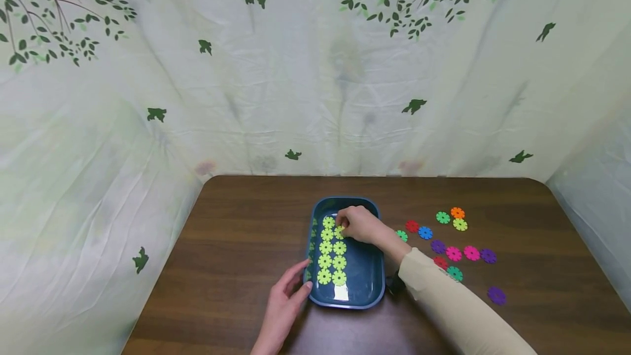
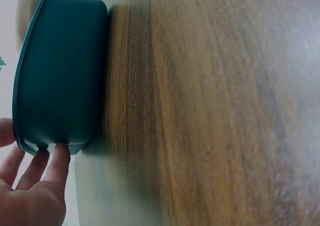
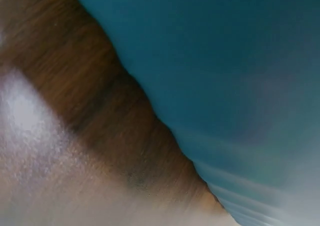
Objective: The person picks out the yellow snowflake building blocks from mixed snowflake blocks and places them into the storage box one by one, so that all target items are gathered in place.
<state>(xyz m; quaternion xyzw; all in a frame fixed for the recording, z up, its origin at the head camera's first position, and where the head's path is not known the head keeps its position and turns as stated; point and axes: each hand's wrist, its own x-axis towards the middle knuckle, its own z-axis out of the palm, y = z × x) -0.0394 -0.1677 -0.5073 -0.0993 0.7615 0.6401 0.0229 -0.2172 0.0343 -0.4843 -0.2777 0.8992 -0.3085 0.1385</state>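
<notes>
On the table a blue tray [image 1: 365, 284] holds two columns of yellow-green flower-shaped discs [image 1: 325, 247]. My right hand [image 1: 362, 224] reaches into the tray from the right, its thumb and fingers pinching a yellow-green disc [image 1: 338, 233] at the top of the second column. My left hand [image 1: 286, 300] grips the tray's near left side. In the left wrist view the thumb is at the rim and the fingertips [image 2: 61, 153] press the outer wall. The right wrist view shows only the tray's blurred outer wall [image 3: 210, 76] and the table; the right hand is out of it.
Loose flower discs in several colours lie to the tray's right, among them a pink disc [image 1: 471, 253], a blue disc [image 1: 425, 233] and a purple disc [image 1: 497, 295]. The right sleeve [image 1: 453, 300] passes over that side. Behind the brown table [image 1: 236, 223] hangs a leaf-printed curtain [image 1: 305, 70].
</notes>
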